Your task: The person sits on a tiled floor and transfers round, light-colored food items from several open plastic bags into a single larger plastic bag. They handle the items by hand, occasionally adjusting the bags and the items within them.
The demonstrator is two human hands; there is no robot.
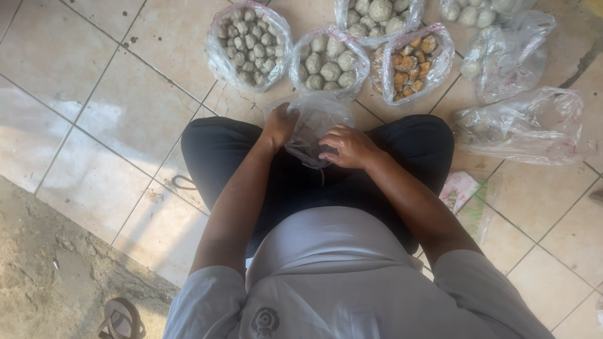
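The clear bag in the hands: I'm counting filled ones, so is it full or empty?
Looks empty: the clear bag hangs limp and see-through between left hand and right hand, unlike the full bags ahead.

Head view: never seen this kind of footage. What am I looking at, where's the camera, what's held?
There is no machine here: one camera worn on a person's head looks down at their own lap and bare hands. The person sits on a tiled floor. The left hand and the right hand both grip a clear plastic bag on the lap; its contents cannot be made out. In front lie open bags of grey balls, a bag of brown pieces, and crumpled clear bags at right. A sandal sits bottom left.
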